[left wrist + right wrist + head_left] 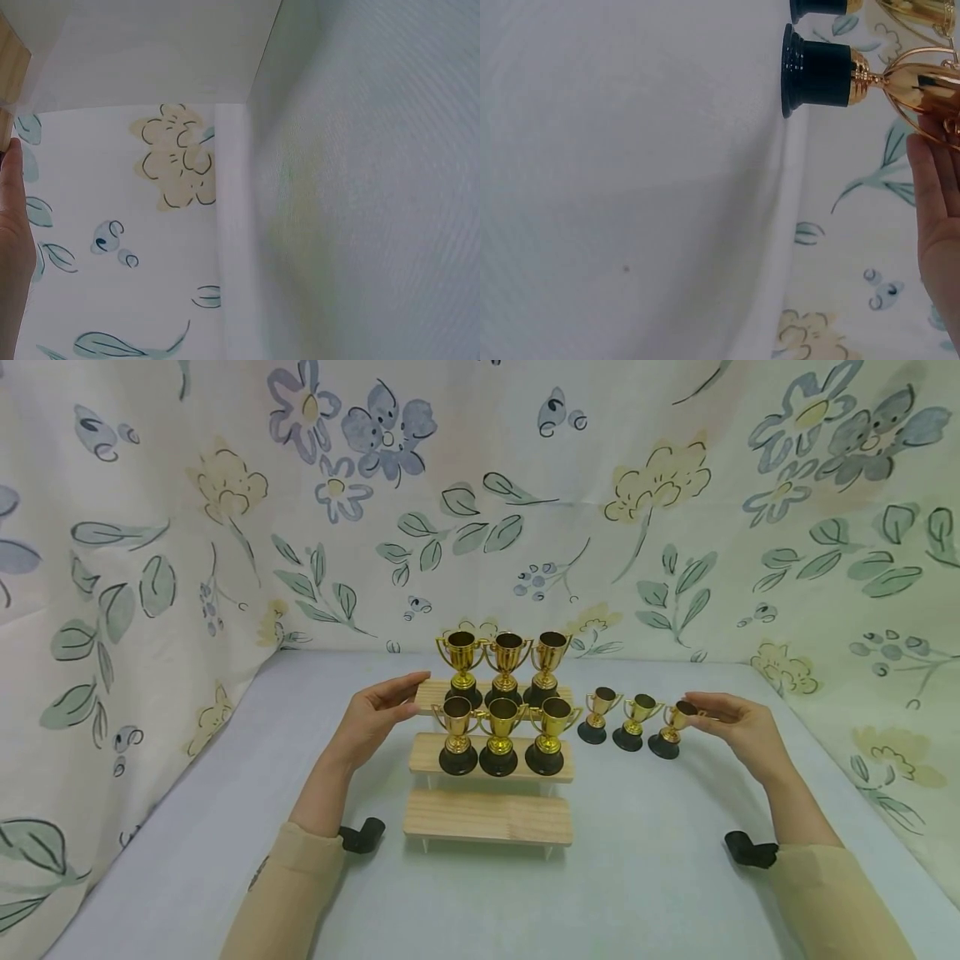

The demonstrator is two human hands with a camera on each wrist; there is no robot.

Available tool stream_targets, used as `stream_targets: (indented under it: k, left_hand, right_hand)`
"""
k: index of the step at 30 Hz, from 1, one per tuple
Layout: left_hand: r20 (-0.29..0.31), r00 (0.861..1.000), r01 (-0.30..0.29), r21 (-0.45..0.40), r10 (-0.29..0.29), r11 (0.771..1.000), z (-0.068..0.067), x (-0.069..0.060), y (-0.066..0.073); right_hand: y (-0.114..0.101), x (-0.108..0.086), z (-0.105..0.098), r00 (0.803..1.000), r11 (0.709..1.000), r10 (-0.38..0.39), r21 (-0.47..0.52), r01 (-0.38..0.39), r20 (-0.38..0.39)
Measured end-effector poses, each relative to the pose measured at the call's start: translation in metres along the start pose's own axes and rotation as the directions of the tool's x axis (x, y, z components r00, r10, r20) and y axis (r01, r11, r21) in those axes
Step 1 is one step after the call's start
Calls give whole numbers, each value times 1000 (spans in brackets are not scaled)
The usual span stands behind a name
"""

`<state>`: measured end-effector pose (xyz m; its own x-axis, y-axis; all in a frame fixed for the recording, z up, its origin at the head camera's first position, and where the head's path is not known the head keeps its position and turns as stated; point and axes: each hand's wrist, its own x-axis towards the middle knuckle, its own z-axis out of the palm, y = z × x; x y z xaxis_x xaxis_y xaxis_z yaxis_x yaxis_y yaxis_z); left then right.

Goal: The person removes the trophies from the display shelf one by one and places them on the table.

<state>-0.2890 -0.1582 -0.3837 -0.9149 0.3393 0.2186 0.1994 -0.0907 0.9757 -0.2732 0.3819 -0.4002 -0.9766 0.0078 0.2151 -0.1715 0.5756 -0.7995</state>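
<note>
A stepped wooden rack (487,818) has three trophies on its top board and three, such as a gold trophy (501,718), on the middle one; the lowest board is bare. At the left end of the top board, my left hand (367,718) rests with fingers lightly bent; in the left wrist view the fingers (10,180) touch the wood (10,67). On the table to the rack's right stand three smaller-looking trophies. My right hand (738,727) pinches the handle side of the rightmost trophy (675,718); its black base (821,71) shows in the right wrist view.
A pale cloth covers the table (637,860). Behind and at both sides hangs a floral curtain (480,552). Two trophies (597,710) stand between the rack and the one at my right hand. Black wrist mounts (363,835) sit at both cuffs.
</note>
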Motion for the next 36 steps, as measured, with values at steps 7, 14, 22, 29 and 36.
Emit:
stream_targets:
  k: [7,14,22,29,36]
  left_hand:
    - [1,1000,5,13,-5,1000,0,0,0]
    - [0,1000,2,6,-2,1000,-1,-1,0]
    - [-7,1000,13,3,-13,1000,0,0,1]
    - [-11,1000,9,-1,-9,1000,0,0,1]
    - [-6,1000,6,2,-6,1000,0,0,1]
  right_hand:
    - [1,0,1,1000,1000,-1,6,1,-7]
    - [1,0,3,1000,998,-12,62,12,-3]
    - [-2,0,3,999,998,-2,61,5,-41]
    - [-11,3,10,975,992,18,123,10,-220]
    - [-39,4,22,922,907,61,408,109,-383]
